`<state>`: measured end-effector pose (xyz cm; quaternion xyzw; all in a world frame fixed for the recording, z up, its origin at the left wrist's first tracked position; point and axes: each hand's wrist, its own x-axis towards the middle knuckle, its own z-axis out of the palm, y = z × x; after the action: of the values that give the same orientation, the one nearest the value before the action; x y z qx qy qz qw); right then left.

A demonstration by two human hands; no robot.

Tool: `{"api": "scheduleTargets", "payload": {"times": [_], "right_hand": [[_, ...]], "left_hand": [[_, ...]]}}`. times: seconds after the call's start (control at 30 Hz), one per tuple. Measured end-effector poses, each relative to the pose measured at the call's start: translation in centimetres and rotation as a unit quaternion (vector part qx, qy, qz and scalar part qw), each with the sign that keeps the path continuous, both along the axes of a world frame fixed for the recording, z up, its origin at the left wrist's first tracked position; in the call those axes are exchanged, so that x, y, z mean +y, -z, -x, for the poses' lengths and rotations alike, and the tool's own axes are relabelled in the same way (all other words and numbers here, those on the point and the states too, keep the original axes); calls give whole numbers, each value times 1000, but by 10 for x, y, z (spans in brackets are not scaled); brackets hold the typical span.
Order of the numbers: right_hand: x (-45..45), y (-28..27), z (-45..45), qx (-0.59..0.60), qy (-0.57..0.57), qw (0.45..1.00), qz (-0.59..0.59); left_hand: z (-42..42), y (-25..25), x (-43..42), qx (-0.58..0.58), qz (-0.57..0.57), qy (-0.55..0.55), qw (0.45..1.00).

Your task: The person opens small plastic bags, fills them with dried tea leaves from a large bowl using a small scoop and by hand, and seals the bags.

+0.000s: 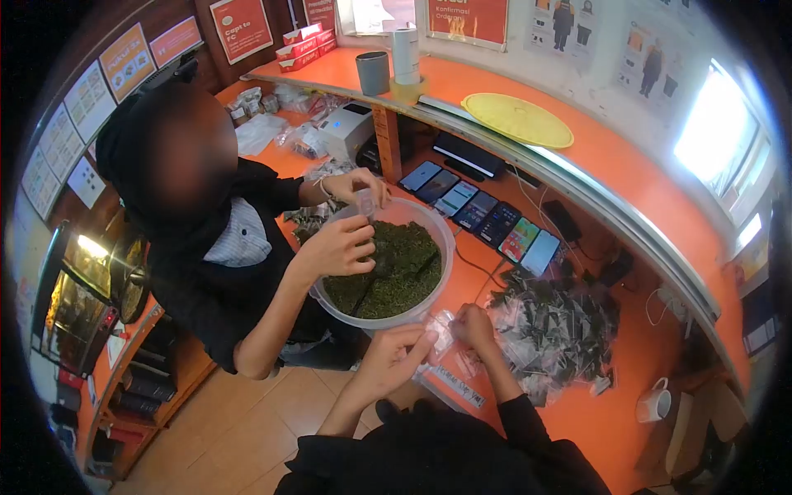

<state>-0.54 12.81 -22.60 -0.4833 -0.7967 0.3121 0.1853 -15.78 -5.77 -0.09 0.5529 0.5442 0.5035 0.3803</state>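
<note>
In front of me, my left hand point(391, 361) pinches a small clear plastic bag point(440, 337) between thumb and fingers. My right hand point(476, 327) is closed at the bag's other edge, its fingertips partly hidden. Just beyond is a round clear plastic tub point(450, 247) with chopped dark green herbs point(396, 276) and a dark utensil inside. A large pile of small clear bags with green contents point(557, 330) lies right of my hands. Below the hands sits a container with a handwritten label point(452, 386). A co-worker's two hands point(342, 243) hold a small clear bag over the tub.
The co-worker point(206, 231) stands at the left. Several phones point(487, 219) line the counter behind the tub, beneath an orange shelf with a yellow lid point(518, 120). A white mug point(654, 402) stands at right, and a label printer point(346, 130) at the back.
</note>
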Motion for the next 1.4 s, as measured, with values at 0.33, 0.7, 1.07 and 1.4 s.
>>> {"api": "scheduleTargets", "payload": {"times": [0.33, 0.7, 1.07, 1.4], "right_hand": [[10, -15, -30, 120, -21, 992, -20], [-48, -150, -71, 307, -105, 929, 180], [-55, -162, -70, 178, -63, 982, -13], [-61, -167, -70, 202, -56, 978, -10]], "left_hand": [[-5, 67, 4, 85, 108, 89, 986], [-42, 101, 76, 15, -134, 9, 991], [-42, 76, 76, 107, -124, 43, 986], [-38, 74, 76, 118, -75, 102, 985]]}}
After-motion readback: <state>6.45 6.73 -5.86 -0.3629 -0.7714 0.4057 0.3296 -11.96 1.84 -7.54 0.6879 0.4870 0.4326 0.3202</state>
